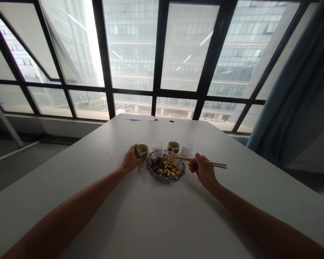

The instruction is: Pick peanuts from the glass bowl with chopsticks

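My left hand [133, 159] is closed around the side of a small green-glazed teacup [142, 150] with dark characters, left of the bowl. In my right hand [203, 169] is a pair of chopsticks [216, 164], held level and pointing left. Their tips hover over or touch the contents of a clear, crinkled-rim bowl [166, 180]; I cannot tell which. Peanuts in shells [171, 168] fill its right side and dark sunflower seeds [158, 164] its left. Nothing shows pinched between the tips.
Behind the bowl stand a white cup [157, 145], a second green teacup [173, 146] and another white cup [187, 149]. Papers [137, 117] lie at the far end of the white table [162, 223], before the windows. A blue curtain [283, 108] hangs at right.
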Demonstrator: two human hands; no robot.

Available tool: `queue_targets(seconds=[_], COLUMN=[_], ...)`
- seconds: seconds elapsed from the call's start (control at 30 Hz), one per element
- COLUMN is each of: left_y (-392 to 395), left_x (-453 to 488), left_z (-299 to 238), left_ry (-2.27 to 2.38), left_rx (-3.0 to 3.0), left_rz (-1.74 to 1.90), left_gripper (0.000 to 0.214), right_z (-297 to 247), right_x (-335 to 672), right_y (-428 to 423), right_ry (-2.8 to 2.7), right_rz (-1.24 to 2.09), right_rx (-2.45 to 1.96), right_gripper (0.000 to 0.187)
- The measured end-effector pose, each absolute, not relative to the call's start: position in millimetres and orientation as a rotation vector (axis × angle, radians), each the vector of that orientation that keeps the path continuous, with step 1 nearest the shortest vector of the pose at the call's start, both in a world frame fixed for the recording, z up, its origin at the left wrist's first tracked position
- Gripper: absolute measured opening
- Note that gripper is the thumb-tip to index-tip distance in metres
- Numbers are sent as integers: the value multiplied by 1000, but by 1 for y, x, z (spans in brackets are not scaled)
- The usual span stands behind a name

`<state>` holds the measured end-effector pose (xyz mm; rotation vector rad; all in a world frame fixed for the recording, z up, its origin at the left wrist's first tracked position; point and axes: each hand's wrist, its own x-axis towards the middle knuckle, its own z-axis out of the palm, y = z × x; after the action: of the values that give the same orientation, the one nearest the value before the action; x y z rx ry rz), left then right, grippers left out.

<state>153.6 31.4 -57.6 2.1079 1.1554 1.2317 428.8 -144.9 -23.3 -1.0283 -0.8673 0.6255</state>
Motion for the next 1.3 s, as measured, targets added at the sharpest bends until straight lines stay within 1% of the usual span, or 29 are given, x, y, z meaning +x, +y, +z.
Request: queue_targets(seconds=[0.13,0.27,0.33,0.47,0.53,0.6,0.7,0.9,1.03,1.2,1.3], left_y=[32,29,29,27,26,25,24,20,19,21,23], left_x=[153,153,153,153,154,154,154,153,154,155,155], left_z=[-58,-56,-55,-55,-55,-55,-54,-51,-50,-52,-54], left_ry=[1110,1120,1123,1101,1079,1062,1044,1028,1044,1038,1030], left_rx=[2133,2150,2161,2134,2111,2101,2101,2083,2082,2079,2073], left_rz=[1288,1314,1319,1312,1296,1280,1260,1240,1269,1272,1269], left_gripper=[77,73,73,74,75,75,74,73,71,72,73], right_z=[-28,-26,-21,-6,4,12,21,28,28,29,32], right_x=[435,432,429,422,415,405,386,356,349,356,373], right_y=[-138,-142,-150,-166,-168,-163,-148,-104,-87,-96,-110], right_ry=[-733,-801,-940,-1423,-1568,-1620,-1660,-1914,-2004,-1829,-1588], right_rz=[698,647,517,140,49,42,87,-67,22,53,176], right_rx=[-1016,-1038,-1069,-1154,-1141,-1121,-1115,-1094,-1139,-1123,-1102], right_gripper=[52,50,46,33,27,24,24,30,32,36,38])
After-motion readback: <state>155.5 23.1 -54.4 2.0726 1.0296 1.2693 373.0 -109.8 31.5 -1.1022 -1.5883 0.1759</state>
